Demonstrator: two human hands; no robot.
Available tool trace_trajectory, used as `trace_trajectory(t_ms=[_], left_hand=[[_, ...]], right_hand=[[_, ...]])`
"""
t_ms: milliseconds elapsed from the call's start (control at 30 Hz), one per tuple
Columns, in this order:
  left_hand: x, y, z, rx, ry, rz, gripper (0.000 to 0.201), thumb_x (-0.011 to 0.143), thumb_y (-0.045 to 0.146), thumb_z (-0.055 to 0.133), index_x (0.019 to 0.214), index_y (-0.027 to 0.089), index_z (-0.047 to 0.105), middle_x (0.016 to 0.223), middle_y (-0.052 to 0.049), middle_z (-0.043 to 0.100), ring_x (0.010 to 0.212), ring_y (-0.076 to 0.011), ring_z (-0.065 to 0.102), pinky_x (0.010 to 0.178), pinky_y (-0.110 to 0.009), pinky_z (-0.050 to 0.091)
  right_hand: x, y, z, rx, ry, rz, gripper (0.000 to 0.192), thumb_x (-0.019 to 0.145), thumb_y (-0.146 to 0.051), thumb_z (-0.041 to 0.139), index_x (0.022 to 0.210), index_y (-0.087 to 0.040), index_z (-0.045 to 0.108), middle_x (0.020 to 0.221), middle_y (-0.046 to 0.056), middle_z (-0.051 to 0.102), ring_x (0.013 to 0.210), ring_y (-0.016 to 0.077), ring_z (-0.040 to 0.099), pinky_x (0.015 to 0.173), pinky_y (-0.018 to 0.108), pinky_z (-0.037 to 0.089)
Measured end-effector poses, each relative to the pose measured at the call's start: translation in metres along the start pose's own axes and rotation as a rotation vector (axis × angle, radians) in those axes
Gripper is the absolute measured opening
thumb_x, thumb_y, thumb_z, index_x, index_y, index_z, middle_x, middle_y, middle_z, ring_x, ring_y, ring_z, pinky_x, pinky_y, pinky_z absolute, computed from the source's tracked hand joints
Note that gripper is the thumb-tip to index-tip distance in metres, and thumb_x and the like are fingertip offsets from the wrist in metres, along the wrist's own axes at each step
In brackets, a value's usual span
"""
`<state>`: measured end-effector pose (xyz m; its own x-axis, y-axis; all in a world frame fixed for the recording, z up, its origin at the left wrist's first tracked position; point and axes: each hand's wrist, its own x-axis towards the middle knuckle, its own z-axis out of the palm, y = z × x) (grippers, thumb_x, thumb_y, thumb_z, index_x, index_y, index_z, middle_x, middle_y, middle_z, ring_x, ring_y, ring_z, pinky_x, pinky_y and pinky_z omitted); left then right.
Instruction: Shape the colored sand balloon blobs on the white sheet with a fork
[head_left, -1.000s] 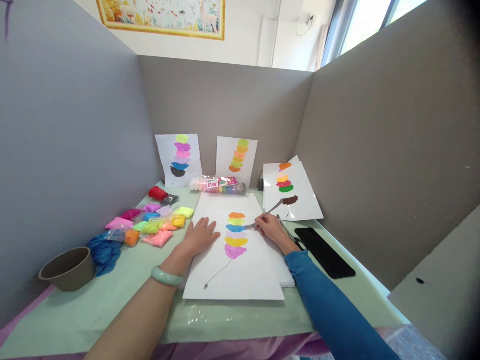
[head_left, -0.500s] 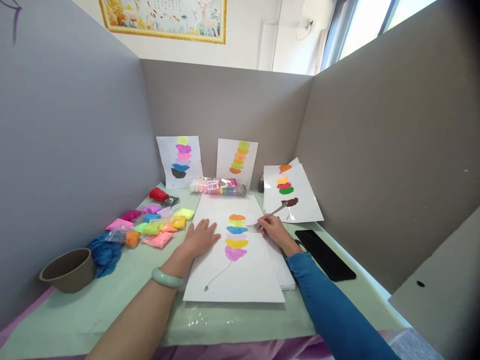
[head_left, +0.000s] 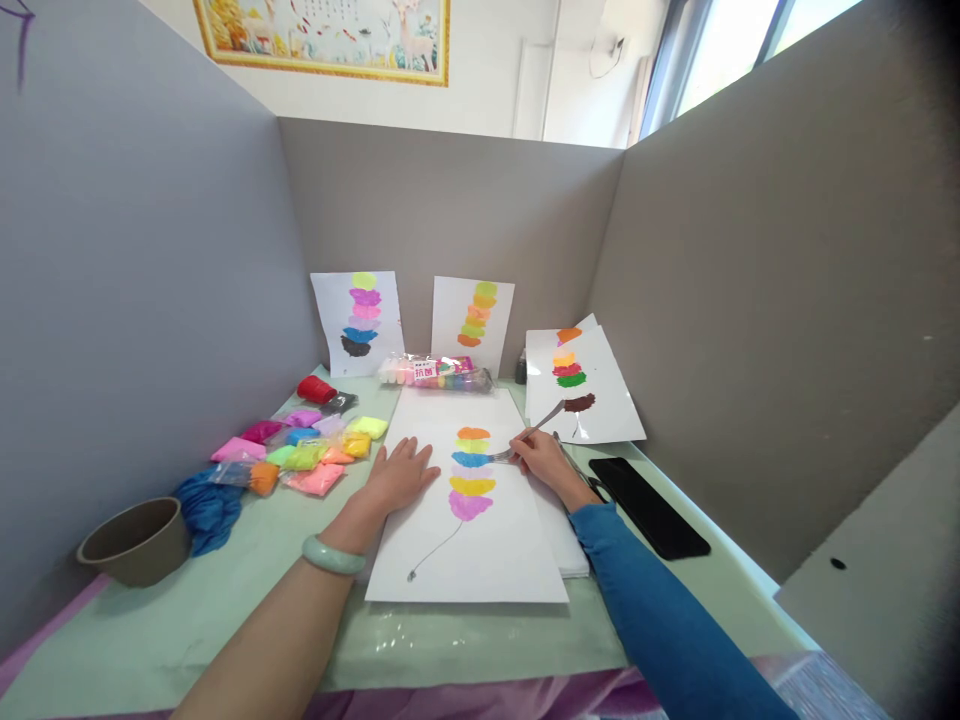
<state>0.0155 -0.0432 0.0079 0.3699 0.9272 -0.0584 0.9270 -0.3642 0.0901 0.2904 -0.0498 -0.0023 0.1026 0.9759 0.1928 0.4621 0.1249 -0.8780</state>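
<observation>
Here right hand (head_left: 541, 458) fingers (head_left: 525, 441) pinch fork (head_left: 529, 432), left hand (head_left: 397, 476) flat on paper (head_left: 480, 560).

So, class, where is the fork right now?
The fork is in the right hand, tines at the clay stack on the centre sheet.

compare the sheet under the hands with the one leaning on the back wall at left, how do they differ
The sheet under the hands lies flat on the table, pinned by the left hand; the leaning sheet stands nearly upright, untouched. The flat sheet's blob column starts orange and ends purple with a thin line trailing below; the leaning sheet's runs yellow-green to black. The flat sheet looks larger, though it is nearer. The right hand holds a fork at its blobs. Both are white with stacked colour blobs.
</observation>
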Motion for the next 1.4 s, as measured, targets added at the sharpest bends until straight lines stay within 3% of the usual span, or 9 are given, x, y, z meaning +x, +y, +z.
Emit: trace_trajectory(t_ms=[333,633,1400], left_hand=[[-0.003,0.003,-0.004,-0.002,-0.008,-0.007,0.059,0.095,0.052,0.023,0.145,0.023,0.033,0.157,-0.012,0.020,0.145,-0.0268,0.013,0.112,-0.055,0.013],[-0.002,0.001,-0.001,-0.005,0.004,-0.001,0.058,0.095,0.052,0.024,0.144,0.024,0.034,0.156,-0.012,0.021,0.145,-0.0267,0.013,0.112,-0.056,0.013],[-0.001,0.001,-0.002,-0.005,-0.005,0.000,0.060,0.095,0.053,0.023,0.146,0.023,0.033,0.156,-0.013,0.020,0.145,-0.0278,0.013,0.112,-0.056,0.013]], right_hand=[[0.000,-0.005,0.000,-0.052,0.006,0.017,0.009,0.078,-0.023,0.054,0.072,-0.017,0.057,0.064,0.003,0.069,0.041,0.0094,0.054,0.048,0.021,0.043],[-0.003,0.001,-0.006,0.130,0.042,0.008,0.012,0.078,-0.027,0.056,0.072,-0.016,0.057,0.056,0.000,0.064,0.044,0.0101,0.054,0.049,0.021,0.044],[-0.007,-0.014,-0.004,-0.006,0.014,0.042,0.008,0.078,-0.020,0.054,0.071,-0.016,0.056,0.059,0.002,0.067,0.042,0.0094,0.054,0.049,0.021,0.042]])
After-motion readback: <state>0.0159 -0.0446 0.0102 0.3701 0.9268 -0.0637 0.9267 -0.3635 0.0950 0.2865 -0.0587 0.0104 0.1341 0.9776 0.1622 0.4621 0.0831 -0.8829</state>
